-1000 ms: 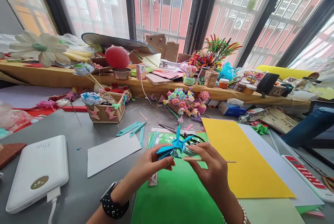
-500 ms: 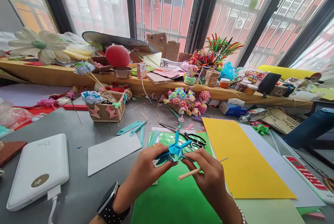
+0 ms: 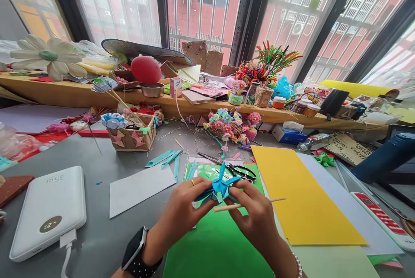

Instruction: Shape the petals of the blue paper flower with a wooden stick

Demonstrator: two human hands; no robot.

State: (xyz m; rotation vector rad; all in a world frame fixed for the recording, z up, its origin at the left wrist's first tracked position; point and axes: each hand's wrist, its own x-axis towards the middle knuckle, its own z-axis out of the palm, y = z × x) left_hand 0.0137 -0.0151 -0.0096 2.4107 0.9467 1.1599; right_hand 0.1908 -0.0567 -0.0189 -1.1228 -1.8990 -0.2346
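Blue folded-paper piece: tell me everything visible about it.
The blue folded-paper piece looks like creased paper with several pointed flaps, one standing upright, and paler folds low down. It is held above the green sheet, between the left hand and the right hand, which hide its sides in part.

Got a white power bank [image 3: 48, 209] sitting near left of me, cable [image 3: 67, 256] plugged in. On the far ledge [image 3: 71, 93] I see a red balloon [image 3: 145, 70] over a metal bowl [image 3: 152, 91], big pale flower [image 3: 48, 56] further left. Blue tissue box [image 3: 292, 137] sits far right.
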